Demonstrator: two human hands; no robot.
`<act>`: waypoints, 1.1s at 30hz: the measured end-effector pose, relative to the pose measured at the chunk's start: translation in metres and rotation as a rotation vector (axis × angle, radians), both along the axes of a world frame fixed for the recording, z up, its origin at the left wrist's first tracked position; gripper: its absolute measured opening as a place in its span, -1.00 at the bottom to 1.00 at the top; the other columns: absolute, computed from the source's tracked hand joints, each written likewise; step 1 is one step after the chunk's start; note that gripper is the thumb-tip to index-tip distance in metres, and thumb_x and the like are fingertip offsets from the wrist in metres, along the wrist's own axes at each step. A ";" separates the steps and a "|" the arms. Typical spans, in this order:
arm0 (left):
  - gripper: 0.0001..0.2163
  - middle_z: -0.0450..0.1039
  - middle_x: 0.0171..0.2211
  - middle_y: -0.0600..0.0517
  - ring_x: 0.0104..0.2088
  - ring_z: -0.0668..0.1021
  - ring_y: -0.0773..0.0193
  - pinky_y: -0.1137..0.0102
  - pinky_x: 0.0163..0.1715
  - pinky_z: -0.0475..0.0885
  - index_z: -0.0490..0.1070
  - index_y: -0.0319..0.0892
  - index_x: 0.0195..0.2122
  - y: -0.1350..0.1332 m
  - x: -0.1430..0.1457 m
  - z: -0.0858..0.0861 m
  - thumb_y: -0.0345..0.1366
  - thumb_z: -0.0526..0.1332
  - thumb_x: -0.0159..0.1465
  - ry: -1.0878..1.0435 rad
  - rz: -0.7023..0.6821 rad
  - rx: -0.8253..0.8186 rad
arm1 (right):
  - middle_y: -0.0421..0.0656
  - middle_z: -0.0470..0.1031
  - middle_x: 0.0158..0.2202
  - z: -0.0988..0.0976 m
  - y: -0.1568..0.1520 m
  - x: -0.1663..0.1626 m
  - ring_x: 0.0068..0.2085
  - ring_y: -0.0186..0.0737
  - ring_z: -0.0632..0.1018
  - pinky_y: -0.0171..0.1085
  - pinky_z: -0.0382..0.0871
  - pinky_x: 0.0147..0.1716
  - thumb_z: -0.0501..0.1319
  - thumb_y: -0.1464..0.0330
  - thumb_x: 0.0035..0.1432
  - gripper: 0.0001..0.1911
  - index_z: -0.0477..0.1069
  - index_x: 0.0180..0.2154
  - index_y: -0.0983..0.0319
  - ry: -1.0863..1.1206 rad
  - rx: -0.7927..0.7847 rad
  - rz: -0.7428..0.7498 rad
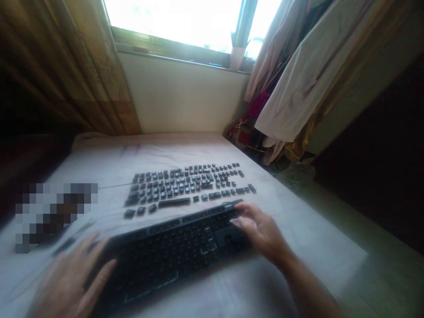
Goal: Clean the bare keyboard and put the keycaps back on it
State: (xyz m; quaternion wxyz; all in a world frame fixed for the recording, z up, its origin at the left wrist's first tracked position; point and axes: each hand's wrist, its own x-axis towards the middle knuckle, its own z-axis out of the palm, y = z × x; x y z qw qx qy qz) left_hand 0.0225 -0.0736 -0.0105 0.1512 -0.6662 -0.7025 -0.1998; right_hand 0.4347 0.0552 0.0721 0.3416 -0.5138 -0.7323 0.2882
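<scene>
A black computer keyboard [165, 247] stripped of its keycaps lies at a slant on the sheet in front of me. My left hand [76, 274] grips its left end, the thumb over the top and the fingers along the edge. At the right end, my right hand [261, 232] is closed on a small whitish cloth [239, 222], blurred and partly hidden, over the number-pad side. Beyond the keyboard, the loose black keycaps [179, 185] are laid out in rows like a keyboard. A long spacebar [174, 202] lies in the nearest row.
A pale sheet [318, 247] covers the surface, whose right edge drops to the floor [374, 221]. A pixelated dark patch [56, 216] is at left. A thin cable [114, 185] runs left of the keycaps. Curtains [66, 66] and hanging clothes [308, 84] flank a bright window [175, 22].
</scene>
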 end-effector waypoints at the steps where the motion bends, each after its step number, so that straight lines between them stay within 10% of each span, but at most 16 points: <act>1: -0.43 0.30 0.31 0.04 0.21 0.46 -0.04 -0.04 0.24 0.30 -0.08 0.30 0.38 -0.001 0.008 0.008 -0.14 0.03 0.37 0.018 -0.061 0.041 | -0.17 0.61 -0.43 -0.002 -0.006 -0.012 -0.42 -0.17 0.63 -0.29 0.43 -0.44 0.08 0.22 0.23 -0.65 0.41 -0.03 0.24 0.015 -0.002 0.036; 5: -0.51 0.49 0.15 0.08 0.17 0.49 0.19 0.23 0.38 0.09 0.20 0.00 0.31 -0.006 0.047 0.040 -0.13 0.13 0.35 0.141 -0.418 0.088 | -0.22 0.57 -0.48 -0.009 -0.032 -0.056 -0.46 -0.23 0.61 -0.33 0.38 -0.45 0.01 0.29 0.31 -0.63 0.34 0.07 0.27 -0.002 0.030 0.269; 17: -0.80 0.62 -0.17 0.06 -0.14 0.63 0.22 0.18 0.09 0.45 0.36 -0.06 0.00 0.012 0.123 0.054 -0.21 0.13 0.38 -0.288 -0.551 0.046 | -0.21 0.59 -0.44 -0.021 -0.045 -0.110 -0.48 -0.27 0.59 -0.34 0.38 -0.42 -0.02 0.32 0.35 -0.59 0.25 0.16 0.30 0.005 0.201 0.521; 27: -0.91 0.58 -0.33 0.15 -0.30 0.57 0.31 0.30 -0.11 0.42 0.47 -0.04 -0.21 -0.005 0.086 0.073 -0.35 0.19 0.33 -0.441 -0.418 0.000 | -0.28 0.56 -0.45 -0.026 -0.043 -0.107 -0.48 -0.33 0.61 -0.42 0.46 -0.46 0.03 0.35 0.36 -0.70 0.33 0.08 0.21 0.058 0.276 0.510; 33: -0.88 0.60 -0.28 0.15 -0.27 0.59 0.34 0.41 -0.22 0.46 0.52 0.02 -0.17 -0.021 0.044 0.076 -0.28 0.20 0.34 -0.508 -0.237 0.080 | -0.05 0.61 -0.13 -0.025 -0.040 -0.104 -0.18 -0.19 0.67 -0.31 0.59 -0.23 0.13 0.41 0.30 -0.63 0.33 0.13 0.19 0.024 0.554 0.470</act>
